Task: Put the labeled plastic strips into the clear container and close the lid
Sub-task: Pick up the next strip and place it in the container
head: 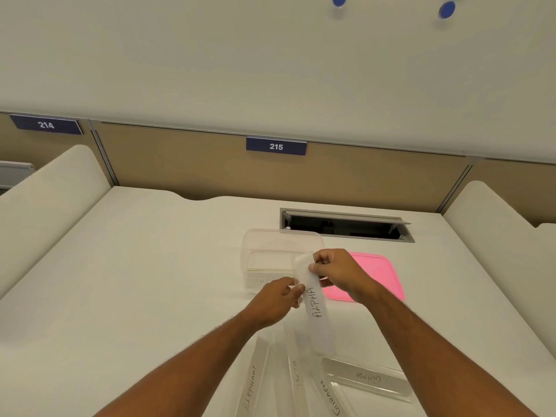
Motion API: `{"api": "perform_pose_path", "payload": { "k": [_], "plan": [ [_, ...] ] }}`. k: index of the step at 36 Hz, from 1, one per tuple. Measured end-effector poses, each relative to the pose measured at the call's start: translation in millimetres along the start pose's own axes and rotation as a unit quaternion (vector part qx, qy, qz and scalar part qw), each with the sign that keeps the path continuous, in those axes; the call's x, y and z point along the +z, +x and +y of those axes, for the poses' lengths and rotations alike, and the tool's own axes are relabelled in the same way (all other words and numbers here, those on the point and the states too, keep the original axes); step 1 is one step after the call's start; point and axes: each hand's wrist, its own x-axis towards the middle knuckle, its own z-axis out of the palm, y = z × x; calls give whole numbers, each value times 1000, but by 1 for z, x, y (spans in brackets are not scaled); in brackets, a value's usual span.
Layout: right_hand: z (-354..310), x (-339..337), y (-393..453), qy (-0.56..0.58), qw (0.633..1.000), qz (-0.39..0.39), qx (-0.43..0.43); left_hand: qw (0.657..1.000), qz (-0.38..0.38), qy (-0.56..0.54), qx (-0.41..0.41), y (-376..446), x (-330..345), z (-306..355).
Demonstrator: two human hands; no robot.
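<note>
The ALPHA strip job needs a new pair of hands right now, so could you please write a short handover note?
Left hand pinches the ALPHA strip at its edge; right hand pinches its far end, above the clear container.
Container is open, with what looks like strips already inside. Pink lid lies on the desk to its right.
Left: ALPHA, then ELEPHANT strip, BETA strip, GIRAFFE strip and a fourth strip (label unclear), all near the desk's front edge; then close the lid.
</note>
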Motion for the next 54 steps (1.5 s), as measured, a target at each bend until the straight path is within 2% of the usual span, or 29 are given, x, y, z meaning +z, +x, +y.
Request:
{"api": "perform_pose_path", "payload": {
  "k": [7, 14, 22, 30, 33, 36, 39, 42, 49, 54],
  "plan": [
    [-8, -2, -2, 142, 989, 41, 16, 1000, -24, -6, 7, -7, -1, 0],
    [-9, -8, 0, 234, 967, 84, 47, 999, -11, 53, 9, -4, -7, -3],
    [-5, -18, 0, 252, 961, 82, 81, 994, 12, 106, 22, 1, -19, -2],
    [-7, -32, 2, 133, 982, 129, 36, 991, 16, 130, 13, 9, -38, 1],
    [-7, -35, 3, 4, 986, 166, -5, 990, 15, 141, 11, 12, -44, -1],
    [-6, -37, 4, -120, 973, 181, -83, 988, 6, 154, 14, 15, -49, -4],
    [-8, -41, 1, -249, 944, 131, -173, 986, 2, 164, 19, 16, -57, -4],
    [-14, -45, -1, -365, 897, 52, -244, 984, 0, 177, 20, 16, -64, -4],
    [-30, -42, -4, -510, 835, -53, -202, 970, -15, 231, 68, 16, -81, 0],
    [-32, -33, -2, -534, 821, -86, -185, 958, -13, 269, 96, 18, -86, 3]
  ]
}}
